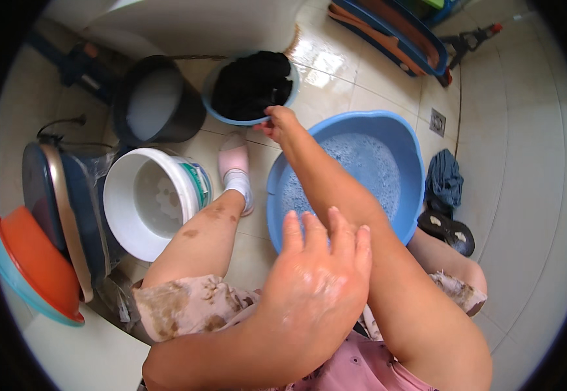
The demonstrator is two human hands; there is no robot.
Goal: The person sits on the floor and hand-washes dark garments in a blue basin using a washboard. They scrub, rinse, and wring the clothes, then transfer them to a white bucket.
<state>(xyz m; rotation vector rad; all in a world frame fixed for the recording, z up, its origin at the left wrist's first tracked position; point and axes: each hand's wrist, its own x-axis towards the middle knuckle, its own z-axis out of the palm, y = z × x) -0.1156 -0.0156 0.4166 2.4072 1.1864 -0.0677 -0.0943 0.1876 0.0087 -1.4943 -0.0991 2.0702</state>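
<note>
My right hand (281, 122) reaches forward and pinches the near rim of a small light-blue basin (227, 119), thumb at the top and fingers lower down. Black fabric (251, 88) is heaped inside that basin. My left hand (320, 278) is close to the camera, wet, with its fingers apart and nothing in it. It hovers in front of my right forearm, so I cannot tell whether the two touch. Below the right arm stands a larger blue plastic basin (417, 161) of sudsy water (361, 156), partly hidden by the arm.
Left of my foot stand a white plastic bucket (112, 195) and a black bucket (190, 112), both holding cloudy water. Folded blue tubs (80, 195) and an orange basin (39, 264) lean farther left. At right are a floor drain (437, 122), a dark blue cloth (444, 178) and black footwear (447, 229).
</note>
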